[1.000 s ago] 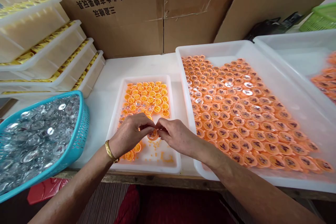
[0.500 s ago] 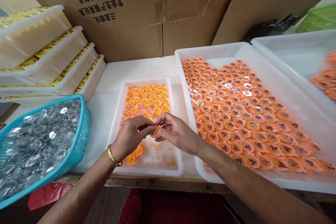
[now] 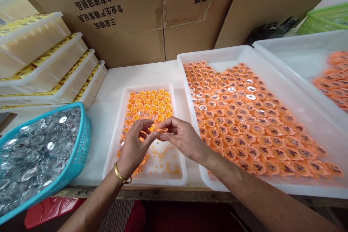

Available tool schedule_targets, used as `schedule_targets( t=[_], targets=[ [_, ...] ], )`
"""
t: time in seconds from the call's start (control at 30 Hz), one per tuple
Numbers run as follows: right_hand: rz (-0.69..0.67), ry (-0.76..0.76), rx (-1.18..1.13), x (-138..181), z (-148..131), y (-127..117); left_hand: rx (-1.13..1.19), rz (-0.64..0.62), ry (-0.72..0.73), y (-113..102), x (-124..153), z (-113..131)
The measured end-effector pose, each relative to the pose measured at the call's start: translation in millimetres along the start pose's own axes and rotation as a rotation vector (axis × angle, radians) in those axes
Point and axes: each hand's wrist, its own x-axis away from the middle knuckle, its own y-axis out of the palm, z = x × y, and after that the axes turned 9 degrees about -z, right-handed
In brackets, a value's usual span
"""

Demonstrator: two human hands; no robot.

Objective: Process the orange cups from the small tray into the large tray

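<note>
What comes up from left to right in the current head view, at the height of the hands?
Teal basket → left hand → small orange piece → right hand → large white tray.

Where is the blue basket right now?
In the head view, the blue basket sits at lower left, to the left of the small white tray and in front of the stacked trays.
</note>
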Motion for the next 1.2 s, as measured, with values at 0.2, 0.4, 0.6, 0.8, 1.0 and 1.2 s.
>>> schedule_targets(
  t=[0.2,0.4,0.6,0.8,1.0,1.2],
  targets=[
    [0.028,-0.005,-0.036,1.9,-4.7,1.2,0.158,-0.133,-0.031,8.7,7.8,-1.2],
    [0.027,0.019,-0.223,1.3,-2.6,1.6,0.152,-0.070,-0.070,8.1,5.2,7.7],
    [-0.052,0.117,-0.507,-2.4,-0.9,0.7,0.255,-0.081,-0.095,-0.9,10.7,4.5],
    [-0.004,0.097,-0.356,-0.5,-1.5,8.3,0.131,-0.008,-0.132,1.3,11.8,4.2],
    [0.002,0.106,-0.089,5.4,-17.2,9.2,0.310,-0.103,-0.170,8.5,5.6,5.7],
    [0.437,-0.063,0.175,-36.2,-72.7,-102.7,0.551,0.020,-0.296,0.5,2.7,-5.2]
  ],
)
